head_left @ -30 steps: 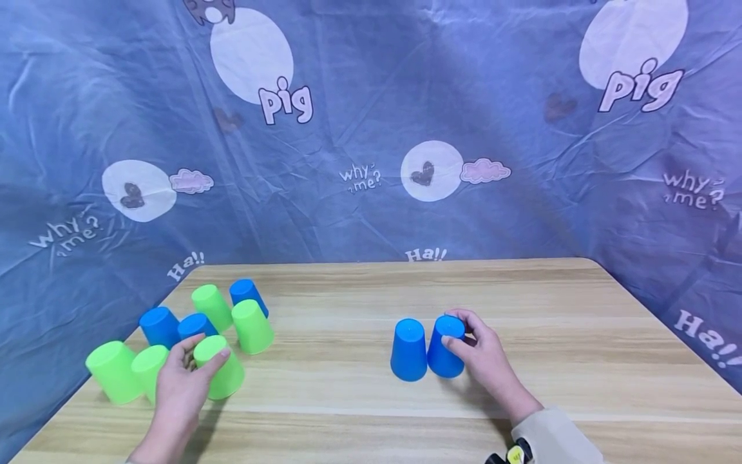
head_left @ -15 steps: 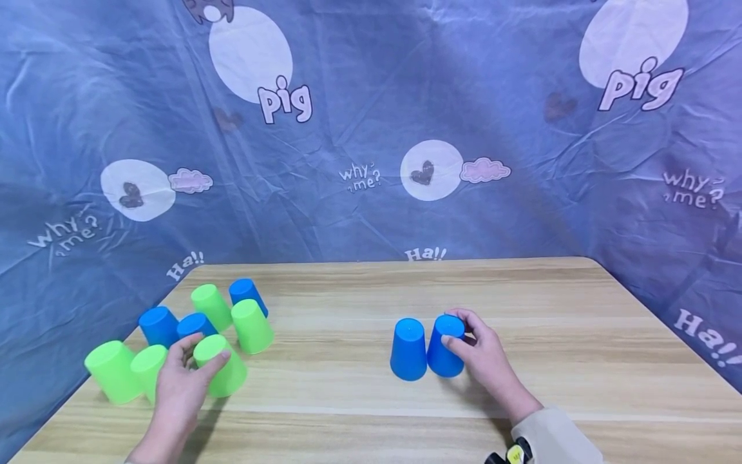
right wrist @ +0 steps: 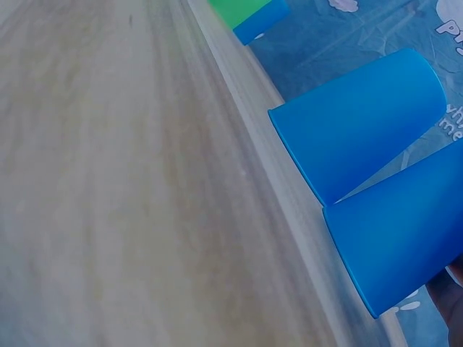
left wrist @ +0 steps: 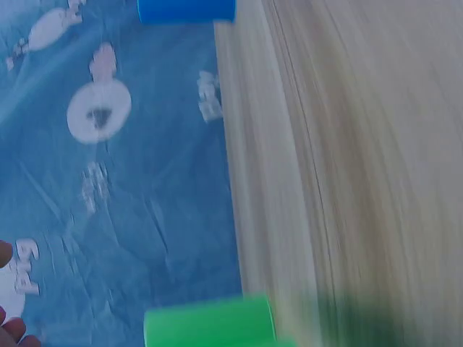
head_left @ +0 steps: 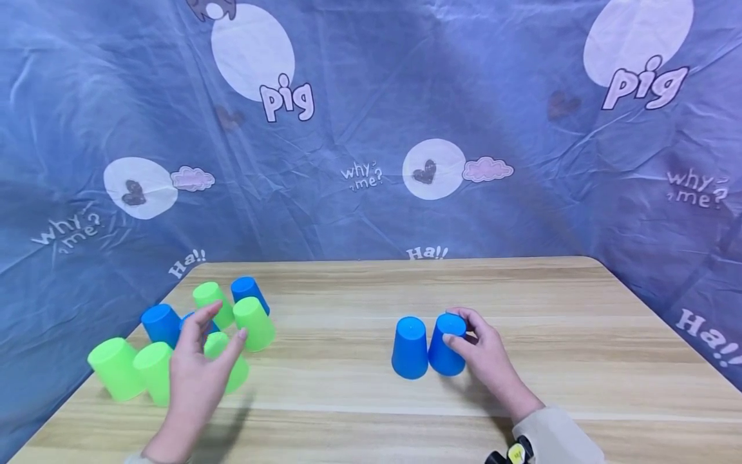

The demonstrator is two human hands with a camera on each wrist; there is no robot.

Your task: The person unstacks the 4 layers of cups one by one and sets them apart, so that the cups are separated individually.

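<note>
My right hand grips an upside-down blue cup on the table, thumb on its near side and fingers behind. Just left of it stands a second upside-down blue cup; in the right wrist view the gripped cup and its neighbour meet at their rims. On the left side, my left hand hovers over a green cup, thumb and fingers spread apart with nothing held. That hand partly hides the green cup and a blue cup behind.
Around the left hand, several upside-down cups stand close together: green cups and blue ones among them. The wooden table ends at a blue printed cloth behind it.
My left hand has let go of the green cup and lifted up and slightly right; the cup stays standing. My right hand still holds its blue cup in place.
</note>
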